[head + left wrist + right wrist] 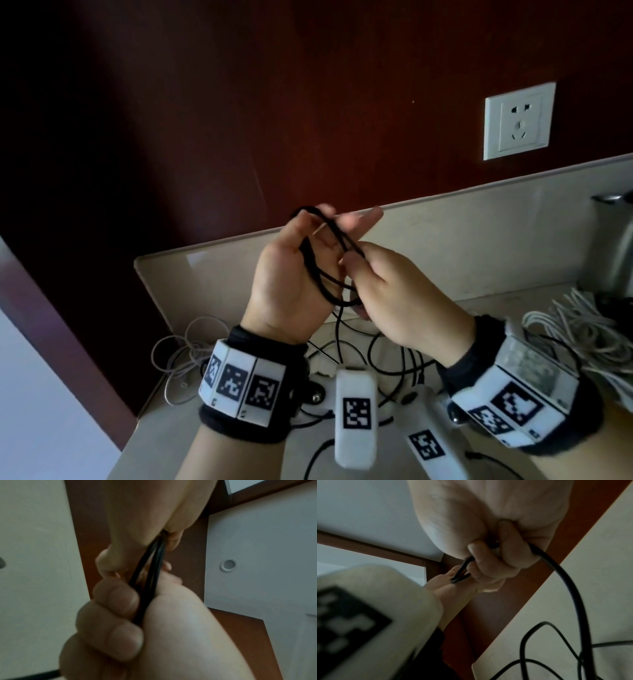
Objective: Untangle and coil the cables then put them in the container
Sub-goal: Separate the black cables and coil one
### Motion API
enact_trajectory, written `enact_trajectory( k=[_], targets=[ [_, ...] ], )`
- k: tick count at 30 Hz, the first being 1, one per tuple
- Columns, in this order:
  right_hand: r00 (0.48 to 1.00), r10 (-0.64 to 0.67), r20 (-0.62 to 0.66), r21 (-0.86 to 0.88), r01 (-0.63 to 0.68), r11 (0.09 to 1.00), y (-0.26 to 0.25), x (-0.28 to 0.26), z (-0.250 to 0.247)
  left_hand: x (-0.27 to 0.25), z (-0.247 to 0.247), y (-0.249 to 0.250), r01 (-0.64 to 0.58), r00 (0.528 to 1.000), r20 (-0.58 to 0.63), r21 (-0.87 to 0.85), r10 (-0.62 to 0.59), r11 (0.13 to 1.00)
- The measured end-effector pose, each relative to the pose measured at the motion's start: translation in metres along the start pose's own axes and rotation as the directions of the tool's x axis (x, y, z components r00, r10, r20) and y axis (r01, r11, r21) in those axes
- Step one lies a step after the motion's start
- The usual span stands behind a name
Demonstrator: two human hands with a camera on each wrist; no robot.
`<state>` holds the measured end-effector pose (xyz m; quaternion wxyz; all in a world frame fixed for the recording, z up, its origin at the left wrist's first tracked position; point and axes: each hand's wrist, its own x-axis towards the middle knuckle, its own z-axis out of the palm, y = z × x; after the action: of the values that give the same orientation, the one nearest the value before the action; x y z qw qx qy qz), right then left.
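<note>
Thin black rubber-sheathed cable (329,260) — held above the counter in several loops between both hands, its loose length hanging down to the surface and trailing there in slack curves.

Left hand (291,274) — raised, fingers curled round the gathered loops; the left wrist view shows the strands pinched between thumb and curled fingers.

Right hand (404,294) — just beside the left, touching the same loops; fingers curled round a strand that runs out of the fist and down, as the right wrist view shows.

Both wrists carry black bands with white blocks printed in black-and-white square markers.

Surface: pale beige stone-like countertop (445,246) with a low upstand at the back.

- Loose coil of thin white cable (185,346), at the counter's left end.
- Thick tangled bundle of white cable (589,329), at the right.
- Shiny metal vessel (616,246), partly in view at the far right edge.

Room: dark red-brown wooden wall panel (274,102) behind the counter — white plastic wall socket (519,121) set in it at the right. Dim light.
</note>
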<state>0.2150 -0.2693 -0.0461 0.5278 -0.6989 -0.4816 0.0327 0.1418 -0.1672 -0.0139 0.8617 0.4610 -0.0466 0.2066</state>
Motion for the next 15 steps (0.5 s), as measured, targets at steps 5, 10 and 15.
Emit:
enact_trajectory(
  k=[5, 10, 15],
  targets=[
    [0.978, -0.108, 0.177, 0.047, 0.101, 0.994, -0.001, -0.002, -0.016, 0.004, -0.017, 0.017, -0.259, 0.959, -0.181, -0.245, 0.218, 0.934],
    [0.863, -0.077, 0.500, 0.081, 0.041, 0.996, 0.000, -0.001, -0.048, 0.005, -0.034, 0.036, -0.381, 0.903, -0.315, -0.273, 0.293, 0.883],
    [0.885, -0.031, 0.464, -0.375, 0.229, 0.898, -0.005, 0.000, -0.038, 0.002, -0.026, 0.026, -0.105, 0.981, -0.159, 0.054, 0.112, 0.993]
  ],
)
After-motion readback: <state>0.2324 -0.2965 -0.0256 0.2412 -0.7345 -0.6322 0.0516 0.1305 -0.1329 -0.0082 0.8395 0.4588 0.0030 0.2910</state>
